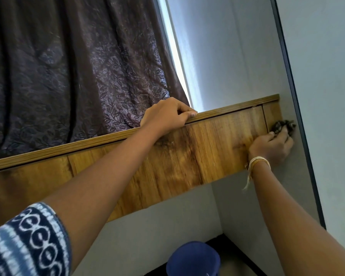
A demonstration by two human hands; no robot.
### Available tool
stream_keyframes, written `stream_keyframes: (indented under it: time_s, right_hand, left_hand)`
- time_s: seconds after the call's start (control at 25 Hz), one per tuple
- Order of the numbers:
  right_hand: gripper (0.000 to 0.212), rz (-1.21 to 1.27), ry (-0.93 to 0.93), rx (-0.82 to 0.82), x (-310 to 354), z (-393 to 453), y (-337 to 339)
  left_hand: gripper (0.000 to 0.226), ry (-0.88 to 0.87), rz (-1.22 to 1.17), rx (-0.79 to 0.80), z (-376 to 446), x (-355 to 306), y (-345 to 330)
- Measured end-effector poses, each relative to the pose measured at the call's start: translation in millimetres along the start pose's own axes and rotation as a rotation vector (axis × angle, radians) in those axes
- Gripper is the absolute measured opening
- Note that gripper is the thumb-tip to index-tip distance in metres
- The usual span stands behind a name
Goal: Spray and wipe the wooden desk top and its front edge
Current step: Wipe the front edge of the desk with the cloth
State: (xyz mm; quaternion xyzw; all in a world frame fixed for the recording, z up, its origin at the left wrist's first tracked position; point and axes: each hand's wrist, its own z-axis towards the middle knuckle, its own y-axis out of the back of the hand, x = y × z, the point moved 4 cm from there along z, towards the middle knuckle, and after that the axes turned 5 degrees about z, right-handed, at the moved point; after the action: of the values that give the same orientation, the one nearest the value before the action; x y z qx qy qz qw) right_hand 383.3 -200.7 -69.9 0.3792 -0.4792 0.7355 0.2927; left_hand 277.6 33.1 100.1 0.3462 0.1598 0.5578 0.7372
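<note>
The tabletop's upper surface is hidden from this low angle; only its thin wooden lip [227,109] and the front edge panel [167,162] show, their long axis running left to right and rising rightward. The left hand [165,116] curls its grip over the lip. The right hand [271,146] grips a dark bunched cloth [283,126], pressed at the panel's right end beside the grey wall [327,96]. A patterned curtain [78,66] hangs behind; a blue object [193,259], cut off, sits below.
</note>
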Motion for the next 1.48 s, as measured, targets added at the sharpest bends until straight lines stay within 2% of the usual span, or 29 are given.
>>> stream_keyframes:
  time_s: [0.08, 0.16, 0.32, 0.44, 0.56, 0.64, 0.8, 0.96, 1.04, 1.16, 1.24, 1.36, 1.48]
  right_hand:
    - [0.049, -0.021, -0.133, 0.014, 0, -4, 2]
    - [0.049, -0.053, -0.166, 0.041, 26, -25, -5]
    - [0.049, -0.024, 0.239, 0.253, 104, -134, -19]
    - [0.046, 0.005, 0.42, 0.375, 118, -214, -10]
    - [0.045, -0.004, 0.563, 0.483, 115, -260, 2]
    - [0.045, -0.014, 0.595, 0.522, 117, -286, 6]
    - [0.046, -0.001, 0.718, 0.591, 142, -358, 4]
    - [0.044, 0.087, 1.0, 0.702, 190, -468, 3]
    - [0.043, 0.123, 1.06, 0.743, 207, -513, 5]
    - [0.043, 0.148, 1.119, 0.769, 214, -540, 8]
    - [0.041, 0.193, 1.294, 0.811, 209, -548, 11]
    - [0.041, 0.266, 1.515, 0.946, 204, -551, 16]
    - [0.048, 0.239, 1.682, 1.11, 195, -551, 21]
  left_hand:
    - [0.023, 0.003, 0.009, -0.008, -2, -2, 2]
    - [0.024, 0.019, 0.003, -0.023, -3, -3, 6]
    - [0.019, 0.044, -0.113, 0.035, -12, -2, 5]
    - [0.024, 0.027, -0.213, 0.023, -37, 17, 30]
    - [0.026, -0.045, 0.061, -0.118, -103, 67, 78]
    - [0.024, -0.079, 0.171, -0.214, -166, 107, 116]
    - [0.034, 0.063, 0.372, -0.354, -284, 203, 174]
    - [0.049, 0.086, 0.372, -0.227, -327, 251, 179]
    - [0.052, 0.06, 0.39, -0.15, -332, 260, 177]
    - [0.053, 0.044, 0.419, -0.151, -350, 274, 182]
    - [0.053, 0.08, 0.372, -0.208, -368, 282, 180]
    - [0.052, 0.21, 0.291, -0.307, -392, 281, 163]
    - [0.044, 0.307, 0.145, -0.308, -418, 275, 154]
